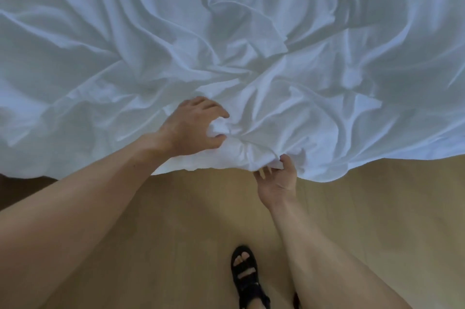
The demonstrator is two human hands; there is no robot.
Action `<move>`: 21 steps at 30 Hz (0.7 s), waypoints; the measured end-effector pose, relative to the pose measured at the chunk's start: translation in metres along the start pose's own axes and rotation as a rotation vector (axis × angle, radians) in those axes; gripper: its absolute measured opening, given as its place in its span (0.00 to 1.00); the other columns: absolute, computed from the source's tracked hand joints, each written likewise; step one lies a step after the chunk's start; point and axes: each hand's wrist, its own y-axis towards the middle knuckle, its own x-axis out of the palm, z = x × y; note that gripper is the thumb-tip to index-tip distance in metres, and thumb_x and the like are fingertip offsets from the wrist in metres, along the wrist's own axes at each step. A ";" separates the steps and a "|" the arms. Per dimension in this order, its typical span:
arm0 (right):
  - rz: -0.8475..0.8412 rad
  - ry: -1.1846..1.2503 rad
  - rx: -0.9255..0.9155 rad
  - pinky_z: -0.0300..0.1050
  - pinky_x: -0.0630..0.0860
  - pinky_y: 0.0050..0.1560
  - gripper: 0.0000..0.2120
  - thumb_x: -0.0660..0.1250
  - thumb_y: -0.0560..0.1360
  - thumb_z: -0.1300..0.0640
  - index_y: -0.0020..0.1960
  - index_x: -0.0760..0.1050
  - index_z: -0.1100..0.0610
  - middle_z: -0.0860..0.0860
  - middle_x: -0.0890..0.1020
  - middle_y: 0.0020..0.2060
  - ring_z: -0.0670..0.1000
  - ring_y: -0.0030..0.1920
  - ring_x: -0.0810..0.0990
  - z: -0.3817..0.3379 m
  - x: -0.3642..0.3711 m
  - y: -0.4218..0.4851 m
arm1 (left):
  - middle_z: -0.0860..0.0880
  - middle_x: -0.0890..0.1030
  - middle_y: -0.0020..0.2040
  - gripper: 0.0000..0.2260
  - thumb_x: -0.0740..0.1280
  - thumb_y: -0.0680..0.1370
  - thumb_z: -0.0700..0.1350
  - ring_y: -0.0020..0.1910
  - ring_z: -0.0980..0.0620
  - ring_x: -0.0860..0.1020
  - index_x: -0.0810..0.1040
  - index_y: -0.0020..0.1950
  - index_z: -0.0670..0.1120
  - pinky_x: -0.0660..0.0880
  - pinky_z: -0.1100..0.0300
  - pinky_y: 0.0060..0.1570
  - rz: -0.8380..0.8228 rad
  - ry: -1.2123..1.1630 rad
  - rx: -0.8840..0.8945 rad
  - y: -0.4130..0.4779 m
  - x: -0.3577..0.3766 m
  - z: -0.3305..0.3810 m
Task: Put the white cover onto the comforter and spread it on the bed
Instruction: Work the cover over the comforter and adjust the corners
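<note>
Pale wooden floor point(176, 233) fills the lower half of the view, below the near edge of the white cover point(226, 32).

Left hand point(193, 127): lies on top of the cover, just inside its near edge. Fingers and thumb are curled round a small bunch of cloth and grip it. Creases fan out from this bunch across the cover.

Right hand point(279, 183): at the cover's near edge, just to the right of the gripped bunch. Palm is turned upward, fingers tucked under the hem and thumb on top, pinching the hem between them.

Left forearm point(75, 208): bare, crosses from the lower left corner up to the cover.

Right forearm point(327, 258): bare, rises from the lower right corner to the cover's near edge.

White cover: crumpled and heavily creased, spread over the whole upper half of the view and reaching its left, top and right borders. The near edge hangs in an uneven curve over the floor. What lies beneath or inside it is hidden.

Black sandal point(245, 276): strapped and open-toed, worn on a foot. It stands on the floor well below the cover's near edge, beside the right forearm.

Dark strip point(22, 183): just below the cover's near edge at the far left, too dim to identify.
</note>
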 end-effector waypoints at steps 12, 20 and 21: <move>0.339 -0.519 -0.047 0.47 0.76 0.52 0.11 0.64 0.80 0.44 0.46 0.77 0.51 0.49 0.81 0.44 0.50 0.43 0.79 0.029 -0.074 -0.042 | 0.49 0.70 0.74 0.38 0.58 0.70 0.68 0.74 0.49 0.66 0.70 0.73 0.46 0.60 0.48 0.74 0.050 -0.041 -0.195 -0.057 0.006 -0.020; -0.096 -0.020 0.150 0.51 0.69 0.69 0.10 0.62 0.77 0.66 0.53 0.78 0.56 0.51 0.82 0.50 0.54 0.62 0.77 0.062 -0.036 -0.033 | 0.44 0.73 0.69 0.34 0.62 0.72 0.63 0.68 0.43 0.71 0.71 0.71 0.43 0.62 0.46 0.70 0.245 -0.035 -0.234 -0.109 0.025 -0.048; -0.087 -0.043 0.147 0.52 0.69 0.70 0.11 0.61 0.78 0.67 0.54 0.78 0.56 0.51 0.81 0.51 0.54 0.61 0.76 0.073 -0.025 -0.027 | 0.45 0.72 0.70 0.35 0.62 0.71 0.64 0.69 0.43 0.70 0.70 0.71 0.44 0.61 0.46 0.70 0.226 -0.030 -0.212 -0.111 0.027 -0.056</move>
